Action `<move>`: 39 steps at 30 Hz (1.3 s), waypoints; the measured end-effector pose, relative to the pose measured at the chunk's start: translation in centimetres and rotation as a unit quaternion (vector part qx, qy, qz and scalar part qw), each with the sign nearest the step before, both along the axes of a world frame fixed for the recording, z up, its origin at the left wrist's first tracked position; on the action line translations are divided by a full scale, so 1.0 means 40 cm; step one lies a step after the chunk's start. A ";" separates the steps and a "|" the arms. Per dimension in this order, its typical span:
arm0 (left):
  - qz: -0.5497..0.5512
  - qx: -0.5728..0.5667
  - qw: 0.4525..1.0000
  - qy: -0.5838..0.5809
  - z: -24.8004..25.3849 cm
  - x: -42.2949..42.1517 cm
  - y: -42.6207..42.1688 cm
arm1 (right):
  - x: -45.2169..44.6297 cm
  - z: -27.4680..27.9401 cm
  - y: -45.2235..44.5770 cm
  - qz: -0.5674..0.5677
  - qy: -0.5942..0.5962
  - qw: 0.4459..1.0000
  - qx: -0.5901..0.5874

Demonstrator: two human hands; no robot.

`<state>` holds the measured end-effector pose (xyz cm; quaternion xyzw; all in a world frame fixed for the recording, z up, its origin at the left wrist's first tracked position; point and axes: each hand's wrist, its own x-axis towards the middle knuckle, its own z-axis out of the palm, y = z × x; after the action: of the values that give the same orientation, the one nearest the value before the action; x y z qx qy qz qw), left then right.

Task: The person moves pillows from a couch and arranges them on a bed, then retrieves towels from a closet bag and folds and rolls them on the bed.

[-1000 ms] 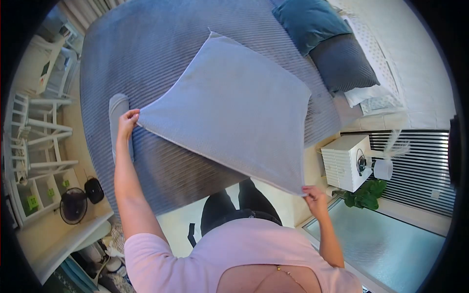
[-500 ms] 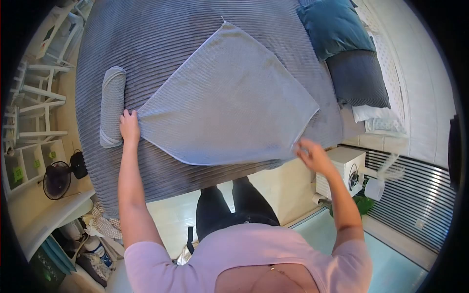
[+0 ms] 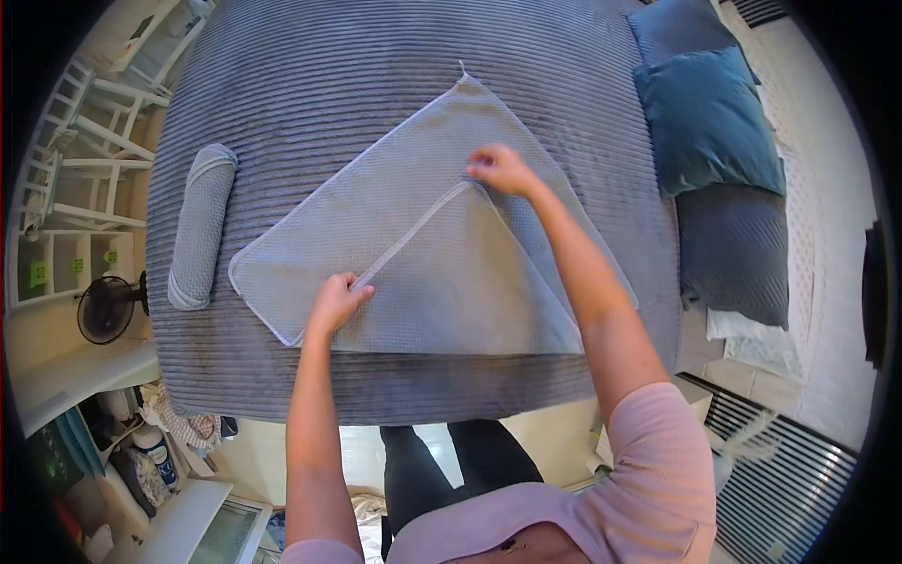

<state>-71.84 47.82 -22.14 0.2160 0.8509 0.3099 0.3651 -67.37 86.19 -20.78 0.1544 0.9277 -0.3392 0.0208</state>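
A light grey waffle-textured towel (image 3: 413, 235) lies spread on the bed, with a hanging loop at its far corner. Its near part is folded over toward the middle, making a pointed flap. My left hand (image 3: 340, 301) is closed, pinching the flap's bound edge between thumb and fingers. At the tip of the flap, my right hand (image 3: 501, 171) has its fingers curled together on the towel's corner; the fingertips partly cover the grip. A rolled grey towel (image 3: 203, 226) rests on the bed to the left, apart from my hands.
Under the towels is a ribbed grey bedspread (image 3: 282, 94). Teal pillows (image 3: 709, 122) and a dark grey pillow (image 3: 733, 249) line the right side. White folding chairs (image 3: 103, 179) and a black fan (image 3: 105, 308) stand at left. Below is an open storage space with bottles.
The towel's near corner has been folded over toward the far side. My left hand moved right and away from the roll; my right hand moved up and left to the flap's tip.
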 end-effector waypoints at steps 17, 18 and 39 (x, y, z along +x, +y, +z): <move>0.253 0.099 0.942 -0.196 -0.018 0.047 -0.015 | 0.113 0.236 -0.009 -0.005 0.247 0.966 -0.078; 0.300 0.140 0.917 -0.223 0.017 0.078 0.003 | 0.182 0.220 -0.048 0.019 0.277 0.960 -0.038; 0.351 0.191 0.856 -0.328 0.003 0.426 0.213 | 0.969 -0.161 -0.110 -0.769 0.246 0.462 -0.367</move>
<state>-54.80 56.35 -22.03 -0.1460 0.6254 0.6266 0.4415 -28.60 81.81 -27.23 0.6937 0.1909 -0.5514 -0.4223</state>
